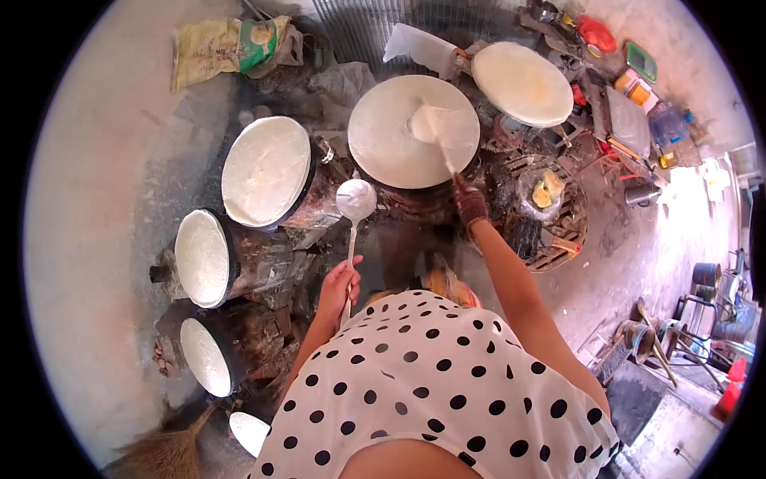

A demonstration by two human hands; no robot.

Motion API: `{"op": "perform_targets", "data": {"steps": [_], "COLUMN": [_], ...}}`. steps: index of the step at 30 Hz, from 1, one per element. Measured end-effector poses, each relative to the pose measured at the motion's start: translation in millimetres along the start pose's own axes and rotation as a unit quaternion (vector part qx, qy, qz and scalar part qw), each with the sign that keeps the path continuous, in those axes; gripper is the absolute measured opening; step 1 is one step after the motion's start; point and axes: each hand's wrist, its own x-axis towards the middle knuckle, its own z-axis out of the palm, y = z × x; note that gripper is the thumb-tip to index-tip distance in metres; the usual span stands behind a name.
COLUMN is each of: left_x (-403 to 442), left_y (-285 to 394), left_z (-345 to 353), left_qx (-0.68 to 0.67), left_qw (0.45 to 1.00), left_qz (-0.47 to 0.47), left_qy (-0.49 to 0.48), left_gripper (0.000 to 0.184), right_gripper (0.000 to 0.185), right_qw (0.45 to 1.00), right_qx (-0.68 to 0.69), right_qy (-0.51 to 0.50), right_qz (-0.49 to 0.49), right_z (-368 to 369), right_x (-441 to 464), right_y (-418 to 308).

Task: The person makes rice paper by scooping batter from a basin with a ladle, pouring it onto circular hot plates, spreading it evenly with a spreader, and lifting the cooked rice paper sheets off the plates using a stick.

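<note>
Nearest the viewer, a polka-dot garment (415, 375) fills the foreground. Just beyond it, the left hand (341, 289) curls its fingers around the handle of a ladle (356, 199), whose pale-coated bowl lies near the front of the central griddle. Farther out, the gloved right hand (470, 203) grips the handle of a flat spreader (440, 128); the separate fingers cannot be told apart. The spreader's blade lies over a pale, batter-like layer (383, 136), which covers most of the round griddle (408, 188) directly ahead. An even sheet probably calls for a nearly flat blade, light pressure and a steady circular sweep; digging in an edge could tear or ridge the layer. The ladle is best kept clear of the sweep, so that drips do not thicken it. Beyond, to the right, a second coated disc (523, 84) stands apart, and a printed sack (227, 48) lies at the far left.
</note>
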Motion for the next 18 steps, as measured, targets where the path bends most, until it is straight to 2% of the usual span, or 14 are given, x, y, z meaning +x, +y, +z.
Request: {"op": "perform_targets", "data": {"steps": [2, 4, 5, 7, 9, 11, 12, 14, 15, 16, 18], "left_x": [4, 20, 30, 47, 76, 106, 120, 141, 150, 156, 163], "left_y": [-1, -2, -1, 10, 21, 31, 37, 47, 50, 53, 56], "left_z": [5, 5, 6, 15, 19, 29, 34, 43, 50, 58, 79], "left_qx": [0.013, 0.015, 0.041, 0.071, 0.087, 0.098, 0.104, 0.107, 0.105, 0.103, 0.083], "left_qw": [1.000, 0.999, 0.998, 0.996, 0.995, 0.994, 0.994, 0.994, 0.994, 0.994, 0.995], "left_qz": [-0.011, -0.017, -0.019, -0.046, -0.038, -0.029, -0.015, -0.007, 0.003, 0.016, 0.011], "left_qy": [-0.018, -0.028, -0.041, -0.041, -0.038, -0.039, -0.030, -0.017, 0.003, 0.025, 0.055], "left_gripper": [0.037, 0.037, 0.037, 0.040, 0.034, 0.030, 0.024, 0.022, 0.021, 0.019, 0.020], "right_gripper": [0.034, 0.036, 0.037, 0.038, 0.038, 0.037, 0.037, 0.037, 0.037, 0.037, 0.035], "right_qw": [0.976, 0.976, 0.952, 0.910, 0.923, 0.949, 0.948, 0.899, 0.912, 0.911, 0.877], "right_qx": [0.138, -0.037, -0.047, -0.055, -0.225, -0.268, -0.271, -0.406, -0.357, -0.357, -0.465], "right_qy": [-0.162, -0.111, -0.035, 0.035, -0.036, -0.110, -0.111, -0.076, -0.023, -0.030, 0.044], "right_qz": [0.040, -0.184, -0.302, -0.409, -0.310, -0.123, -0.121, -0.144, -0.201, -0.201, -0.114], "right_z": [-4, -11, -12, -13, -12, -52, -63, -75, -82, -72, -41], "right_x": [-9, 9, 19, 26, 35, -30, -43, -60, -76, -78, -77], "right_y": [1, 24, 32, 60, 100, -37, -48, -56, -72, -55, -18]}}
